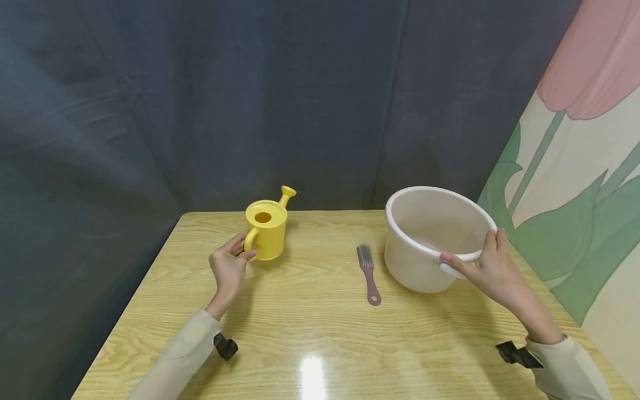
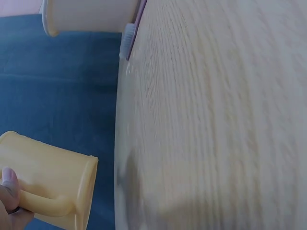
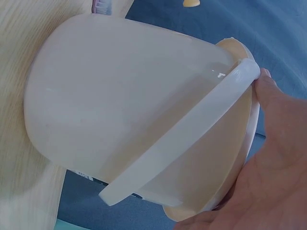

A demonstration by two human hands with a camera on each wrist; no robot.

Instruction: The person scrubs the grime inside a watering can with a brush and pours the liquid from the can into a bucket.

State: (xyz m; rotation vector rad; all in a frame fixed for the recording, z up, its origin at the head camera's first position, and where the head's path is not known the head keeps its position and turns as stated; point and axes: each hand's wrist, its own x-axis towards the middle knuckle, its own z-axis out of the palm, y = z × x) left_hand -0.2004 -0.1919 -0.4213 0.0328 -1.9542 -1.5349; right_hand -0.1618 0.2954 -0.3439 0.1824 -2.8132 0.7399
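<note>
My left hand (image 1: 229, 268) holds a yellow watering can (image 1: 270, 235) by its handle at the table's back left. In the left wrist view the can (image 2: 53, 175) hangs slightly above the tabletop, its thumb-side handle (image 2: 45, 205) gripped. On the right, my right hand (image 1: 500, 278) grips the near right rim of a white bucket (image 1: 417, 261), thumb along the edge. The bucket leans a little, its rim lower toward that hand. Across its side in the right wrist view slants a white carrying handle (image 3: 182, 134). The bucket's inside shows nothing but its bare wall and bottom.
Between can and bucket lies a purple-handled brush (image 1: 369, 275), bristles toward the back. A wooden table (image 1: 300, 316) carries everything. Behind it hangs a dark curtain (image 1: 300, 111); a wall painted with tulips (image 1: 575, 233) borders the right side.
</note>
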